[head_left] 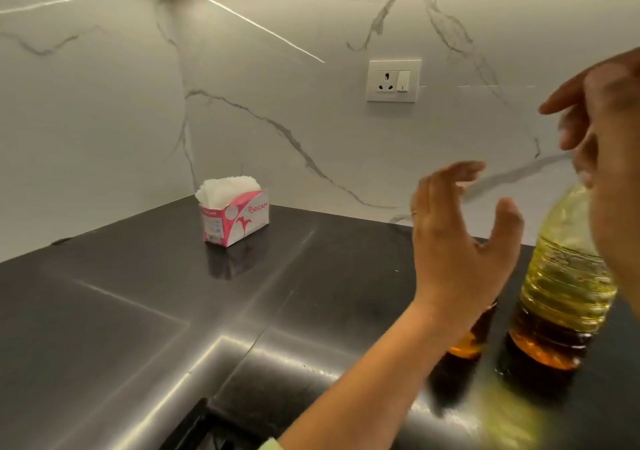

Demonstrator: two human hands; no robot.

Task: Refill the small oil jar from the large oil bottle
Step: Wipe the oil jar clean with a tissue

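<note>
In the head view, the large oil bottle (568, 276) is seen standing upright on the dark counter (138, 311) at the right of the frame, filled with yellow oil nearly to its shoulder. Its neck and cap are hidden behind the right hand (609, 130), which is blurred; its fingers are bent over the top of the bottle, but whether the cap is being gripped cannot be told. The left hand (460, 241) is held in the air just left of the bottle, fingers spread and relaxed, nothing in it. Below its wrist, a dark amber vessel, taken to be the small oil jar (474, 338), stands just beside the bottle and is largely covered by the forearm; its lid cannot be seen. A box of tissues (235, 214) stands well apart towards the centre left, and a wall socket (394, 81) is set in the marble above.

The step in hand is judged to be the opening of the bottle; no pouring has been begun. For the next move, the body of the bottle would need to be steadied by the free hand, and the jar's mouth uncovered before anything is tilted.
</note>
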